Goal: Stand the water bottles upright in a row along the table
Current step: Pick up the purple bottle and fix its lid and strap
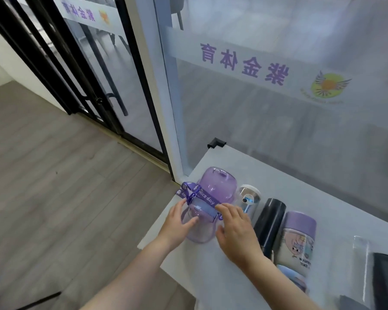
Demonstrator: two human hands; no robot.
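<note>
My left hand [177, 224] and right hand [235, 229], fingers spread, cup the sides of the purple bottle [208, 202] at the worktop [278, 180] corner, lower centre; other bottles stand rightward.

Translucent purple plastic bottle [211, 198], glossy, with woven purple printed strap [205, 196]. Clear glossy tumbler [249, 199]. Matt black cylindrical flask [269, 220]. White bench [289, 175], smooth, matt. Grey wood-grain plank floor [65, 175]. Frosted glass wall [278, 108] far side.

White table [267, 175] carries purple bottle [215, 191], clear bottle [249, 198], black bottle [270, 222], cartoon bottle [298, 240]
</note>
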